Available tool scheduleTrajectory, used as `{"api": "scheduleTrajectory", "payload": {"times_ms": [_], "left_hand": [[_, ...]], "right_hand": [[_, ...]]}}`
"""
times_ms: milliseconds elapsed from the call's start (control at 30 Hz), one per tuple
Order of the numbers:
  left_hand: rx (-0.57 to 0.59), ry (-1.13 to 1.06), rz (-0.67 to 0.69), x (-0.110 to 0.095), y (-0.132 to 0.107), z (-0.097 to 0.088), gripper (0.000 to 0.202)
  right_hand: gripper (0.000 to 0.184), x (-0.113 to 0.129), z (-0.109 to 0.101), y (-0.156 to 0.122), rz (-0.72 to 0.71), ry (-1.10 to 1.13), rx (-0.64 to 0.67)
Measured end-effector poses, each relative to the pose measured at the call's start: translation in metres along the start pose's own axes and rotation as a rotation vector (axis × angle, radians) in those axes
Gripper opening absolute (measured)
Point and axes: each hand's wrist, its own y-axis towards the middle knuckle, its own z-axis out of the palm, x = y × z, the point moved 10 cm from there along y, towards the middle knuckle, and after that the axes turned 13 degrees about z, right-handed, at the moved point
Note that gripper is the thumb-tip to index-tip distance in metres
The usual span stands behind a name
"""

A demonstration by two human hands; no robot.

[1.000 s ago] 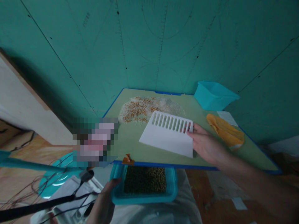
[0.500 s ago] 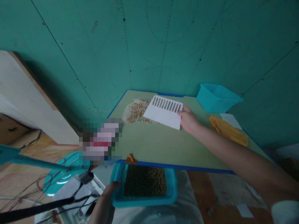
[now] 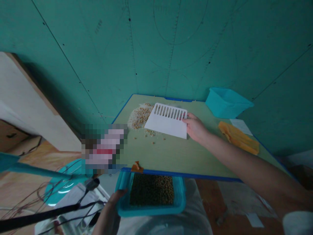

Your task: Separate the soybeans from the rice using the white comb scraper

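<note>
My right hand [image 3: 195,126] grips the right end of a white slotted scraper [image 3: 166,125], thumb on its front face. The scraper is tilted over the table, its left end beside a pile of tan beans mixed with pale grains [image 3: 139,117]; part of the pile is hidden behind it. A few loose beans [image 3: 153,142] lie nearer me. Below the table's front edge, my left hand [image 3: 117,197] is closed on the left rim of a turquoise basin [image 3: 152,212]. In the basin are dark green grains [image 3: 143,191] on the left and tan beans [image 3: 167,191] on the right.
On the pale green table [image 3: 195,160] stand a turquoise bin [image 3: 226,104] at the back right and an orange cloth [image 3: 238,137] before it. Orange tape [image 3: 137,167] sticks to the front edge. A green wall [image 3: 156,49] rises behind; cables [image 3: 39,195] lie at left.
My right hand has brought the scraper slightly left and toward me. Several beans have scattered onto the table in front of it. My left hand and the basin stay nearly still.
</note>
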Motion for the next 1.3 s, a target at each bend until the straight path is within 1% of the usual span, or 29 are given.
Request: {"api": "scheduleTrajectory", "payload": {"times_ms": [100,167,300,400,567,767,867,1033,1100,1300], "left_hand": [[0.024,-0.011,-0.028,0.003,-0.002,0.000,0.025],[0.020,-0.002,-0.027,0.003,-0.002,-0.002,0.022],[0.008,-0.008,-0.018,0.000,-0.003,0.000,0.024],[0.015,-0.008,-0.032,0.000,-0.004,0.004,0.022],[0.027,0.026,-0.015,-0.005,-0.008,0.012,0.021],[0.001,0.031,0.003,-0.004,-0.007,0.005,0.028],[0.006,0.035,0.012,-0.004,-0.005,0.004,0.030],[0.026,0.026,-0.009,-0.006,-0.007,0.011,0.022],[0.027,0.007,-0.014,-0.005,-0.008,0.012,0.022],[-0.016,0.065,0.017,-0.005,-0.007,0.006,0.033]], "right_hand": [[0.024,-0.003,0.007,-0.001,0.004,0.008,0.019],[0.024,-0.007,0.008,-0.002,0.025,0.018,0.016],[0.023,-0.013,0.012,-0.006,0.076,0.012,0.045],[0.023,-0.014,0.016,-0.011,0.085,0.004,0.076],[0.022,-0.014,0.022,-0.019,0.107,0.023,0.079],[0.021,-0.021,0.031,-0.030,0.154,-0.014,0.137],[0.021,-0.024,0.029,-0.034,0.167,-0.025,0.143],[0.021,-0.030,0.028,-0.046,0.209,-0.016,0.142],[0.021,-0.031,0.028,-0.051,0.225,-0.013,0.148],[0.021,-0.035,0.023,-0.060,0.237,-0.039,0.160]]}}
